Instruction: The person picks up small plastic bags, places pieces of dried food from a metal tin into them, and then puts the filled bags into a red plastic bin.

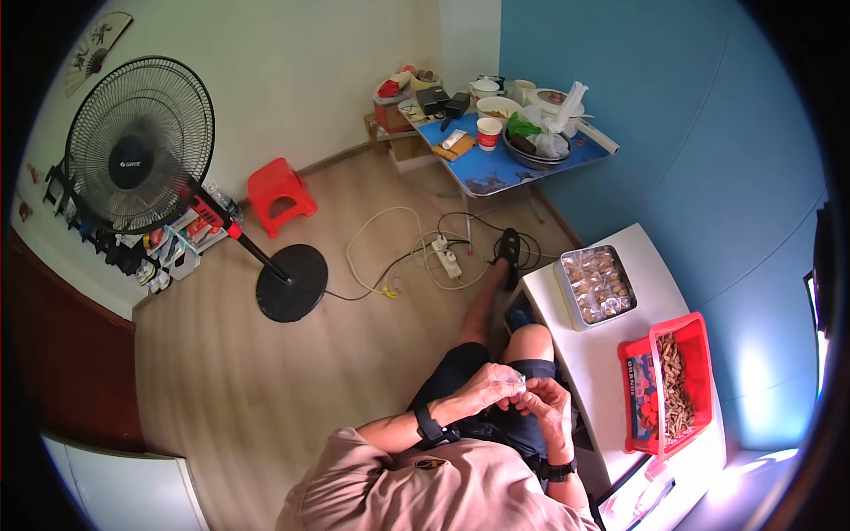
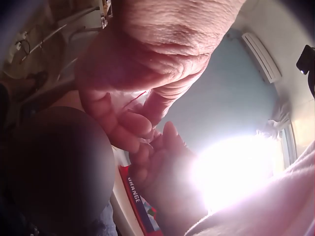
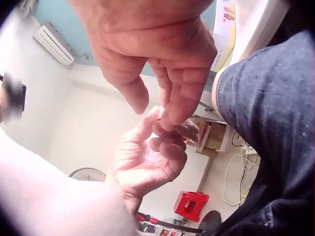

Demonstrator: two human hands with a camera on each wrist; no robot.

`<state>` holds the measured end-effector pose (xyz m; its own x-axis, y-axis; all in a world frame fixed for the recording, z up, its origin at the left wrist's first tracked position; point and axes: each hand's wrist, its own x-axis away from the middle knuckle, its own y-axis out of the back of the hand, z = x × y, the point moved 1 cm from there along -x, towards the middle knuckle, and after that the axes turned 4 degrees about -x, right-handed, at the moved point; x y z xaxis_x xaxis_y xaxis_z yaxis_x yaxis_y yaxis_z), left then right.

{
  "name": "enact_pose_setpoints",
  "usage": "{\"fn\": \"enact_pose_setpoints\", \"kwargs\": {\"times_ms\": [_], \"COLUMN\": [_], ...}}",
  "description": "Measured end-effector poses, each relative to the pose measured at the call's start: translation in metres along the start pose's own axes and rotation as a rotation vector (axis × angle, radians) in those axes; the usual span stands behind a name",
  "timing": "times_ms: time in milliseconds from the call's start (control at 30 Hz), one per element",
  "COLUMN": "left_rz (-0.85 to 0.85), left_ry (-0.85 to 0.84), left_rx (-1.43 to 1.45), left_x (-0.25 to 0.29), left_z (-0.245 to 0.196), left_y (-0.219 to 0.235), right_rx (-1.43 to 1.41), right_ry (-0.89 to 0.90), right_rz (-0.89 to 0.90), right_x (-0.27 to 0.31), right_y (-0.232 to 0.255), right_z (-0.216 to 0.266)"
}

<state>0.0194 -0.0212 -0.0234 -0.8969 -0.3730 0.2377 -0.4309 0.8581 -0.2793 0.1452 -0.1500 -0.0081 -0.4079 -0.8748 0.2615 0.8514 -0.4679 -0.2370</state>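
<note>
The left hand (image 1: pixel 490 388) curls its fingers round a small clear plastic packet with a red line (image 2: pixel 128 100), largely hidden, above dark shorts (image 1: pixel 450 372); the right hand (image 1: pixel 551 409) meets it, fingers partly bent, any pinch impossible to tell; contents indistinct.

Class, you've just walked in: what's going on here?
A seated person is handling a small clear plastic wrapper. The left hand holds it; the right hand is right up at it, though whether it grips is unclear. On the white tabletop beside them stand an open tin of wrapped pieces and a red basket of brown pieces.
</note>
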Motion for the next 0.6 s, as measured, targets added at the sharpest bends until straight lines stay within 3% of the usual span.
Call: {"fn": "enact_pose_setpoints", "kwargs": {"times_ms": [167, 600], "left_rz": [0.038, 0.159], "left_ry": [0.018, 0.13], "left_rx": [-0.033, -0.095], "left_x": [-0.004, -0.011], "left_z": [0.0, 0.015], "left_y": [-0.003, -0.002], "right_rx": [-0.008, 0.051], "right_ry": [0.039, -0.087], "right_rz": [-0.016, -0.004], "right_x": [0.001, 0.006], "right_y": [0.001, 0.013], "right_z": [-0.009, -0.007]}}
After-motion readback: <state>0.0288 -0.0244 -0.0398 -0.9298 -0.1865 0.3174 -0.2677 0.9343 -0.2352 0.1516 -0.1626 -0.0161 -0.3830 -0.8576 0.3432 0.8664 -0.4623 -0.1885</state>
